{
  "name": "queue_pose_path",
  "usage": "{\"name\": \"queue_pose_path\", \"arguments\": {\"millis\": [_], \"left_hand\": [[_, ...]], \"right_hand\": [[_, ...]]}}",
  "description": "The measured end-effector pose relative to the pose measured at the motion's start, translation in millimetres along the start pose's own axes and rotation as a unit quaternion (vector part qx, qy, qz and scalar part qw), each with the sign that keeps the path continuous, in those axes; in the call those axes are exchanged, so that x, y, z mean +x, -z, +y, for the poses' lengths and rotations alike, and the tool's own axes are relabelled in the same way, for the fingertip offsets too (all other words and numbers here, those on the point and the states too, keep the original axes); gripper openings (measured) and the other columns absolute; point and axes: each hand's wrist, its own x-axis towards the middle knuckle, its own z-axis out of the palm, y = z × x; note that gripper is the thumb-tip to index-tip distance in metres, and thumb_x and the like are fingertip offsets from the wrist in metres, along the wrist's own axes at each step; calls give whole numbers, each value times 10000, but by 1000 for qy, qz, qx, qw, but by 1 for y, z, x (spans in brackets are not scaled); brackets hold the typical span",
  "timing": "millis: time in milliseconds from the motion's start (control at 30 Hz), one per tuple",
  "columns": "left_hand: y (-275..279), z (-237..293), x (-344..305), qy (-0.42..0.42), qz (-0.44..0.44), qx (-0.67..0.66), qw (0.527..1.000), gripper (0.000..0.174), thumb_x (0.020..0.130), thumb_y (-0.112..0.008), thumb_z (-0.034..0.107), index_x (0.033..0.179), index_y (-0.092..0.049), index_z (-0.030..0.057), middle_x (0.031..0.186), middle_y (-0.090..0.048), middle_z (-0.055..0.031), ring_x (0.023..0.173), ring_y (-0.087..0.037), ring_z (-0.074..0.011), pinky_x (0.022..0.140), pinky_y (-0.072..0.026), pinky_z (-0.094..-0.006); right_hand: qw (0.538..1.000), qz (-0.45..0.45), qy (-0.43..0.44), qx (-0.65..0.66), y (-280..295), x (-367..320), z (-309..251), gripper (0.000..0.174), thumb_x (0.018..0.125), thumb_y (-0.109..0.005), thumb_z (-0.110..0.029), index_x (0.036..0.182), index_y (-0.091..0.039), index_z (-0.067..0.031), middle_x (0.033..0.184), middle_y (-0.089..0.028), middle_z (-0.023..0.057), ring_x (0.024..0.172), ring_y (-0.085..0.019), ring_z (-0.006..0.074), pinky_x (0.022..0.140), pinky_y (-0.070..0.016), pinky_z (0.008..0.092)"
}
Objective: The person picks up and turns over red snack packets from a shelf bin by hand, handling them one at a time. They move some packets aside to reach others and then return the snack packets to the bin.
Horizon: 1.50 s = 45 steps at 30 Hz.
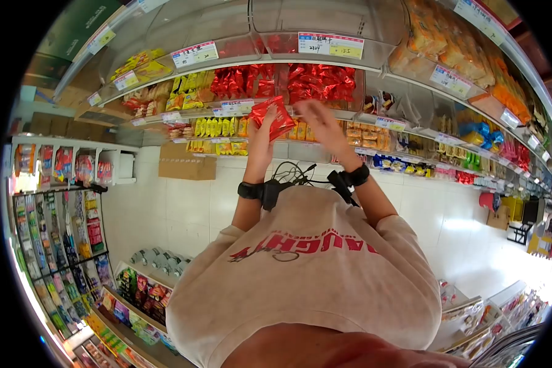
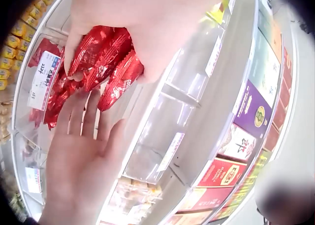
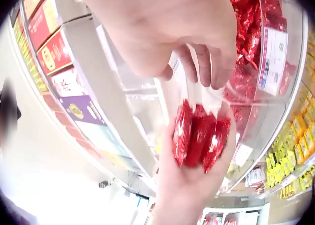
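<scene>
My left hand [image 1: 260, 142] grips a small bunch of shiny red snack packets [image 1: 277, 118] in front of the shelf. Three of these packets lie side by side in that hand in the right wrist view [image 3: 201, 139]. Close beside them is my right hand [image 1: 326, 130], holding nothing. Its fingers stretch toward the packets in the left wrist view, fingertips right at their lower ends. Behind both hands, more red packets [image 1: 322, 83] fill a clear shelf bin.
Yellow packets [image 1: 190, 89] lie left of the red ones. Price tags [image 1: 331, 45] line the shelf edges, and orange-wrapped packs [image 1: 426, 37] sit upper right. A cardboard box [image 1: 187, 162] stands on the floor below. Boxed goods [image 2: 224, 172] show in the left wrist view.
</scene>
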Motion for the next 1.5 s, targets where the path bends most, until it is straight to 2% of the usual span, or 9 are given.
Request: {"name": "queue_pose_path", "arguments": {"millis": [167,400,533,700,933,1100,1200,1333,1500], "left_hand": [[6,-6,-18,-30,60,4,998,404,977,-690,280,1270,-572,29,1140,-673,-77,992,-691,-171,816,-604,-341],[-10,-10,-46,-107,93,44,989,417,999,-662,253,1311,-564,-6,1212,-660,-96,1046,-672,-164,911,-559,-324],[-22,-7,-51,-124,93,121,980,391,1021,-623,256,1309,-589,-7,1245,-650,-86,1083,-644,-138,941,-523,-308],[-32,11,-32,-68,18,233,970,449,1035,-608,342,1322,-579,-2,1259,-641,-73,1116,-608,-117,950,-496,-287],[-28,41,14,-31,-214,417,883,523,1039,-600,368,1387,-505,-10,1262,-616,-69,1104,-582,-117,956,-471,-275],[14,61,79,-202,-205,444,848,350,1073,-526,265,1205,-628,-42,1086,-695,-115,1037,-628,-158,926,-483,-307],[37,78,118,-150,-223,464,844,263,1045,-536,148,1203,-628,-39,1068,-699,-173,1003,-662,-238,890,-506,-336],[70,42,193,-328,-384,527,684,271,947,-530,-17,1192,-643,0,1100,-698,-200,1025,-665,-347,880,-527,-393],[72,14,231,-153,-491,605,608,271,913,-495,79,1105,-677,21,1107,-702,-198,1039,-656,-365,911,-514,-461]], "right_hand": [[988,58,-42,-134,69,56,43,306,995,-646,-253,1174,-655,-5,1045,-732,99,945,-695,162,839,-542,316],[964,-259,-54,15,-4,17,-14,470,1038,-593,-369,1335,-599,-5,1245,-656,75,1173,-585,137,957,-483,299],[946,-281,-96,129,-10,-1,-43,546,1036,-602,-364,1425,-509,8,1329,-596,80,1199,-565,136,994,-464,278],[940,-156,-134,273,8,-12,-59,603,971,-697,-358,1392,-518,35,1270,-622,86,1156,-574,147,990,-452,295],[980,23,-136,143,19,-11,-45,586,907,-772,-212,1374,-523,39,1269,-638,83,1155,-594,142,973,-472,293],[983,105,-95,119,10,5,-39,541,901,-774,-202,1331,-549,36,1216,-661,74,1133,-602,141,985,-471,294],[967,183,-98,146,-6,17,-36,560,906,-770,-203,1345,-528,48,1205,-661,71,1136,-603,146,979,-475,288],[945,265,-118,152,-46,26,-46,525,916,-762,-185,1320,-527,55,1224,-647,64,1135,-593,134,964,-472,286],[962,271,-34,29,-100,32,-49,480,911,-764,-157,1286,-536,37,1127,-670,58,1048,-603,105,895,-491,280]]}}
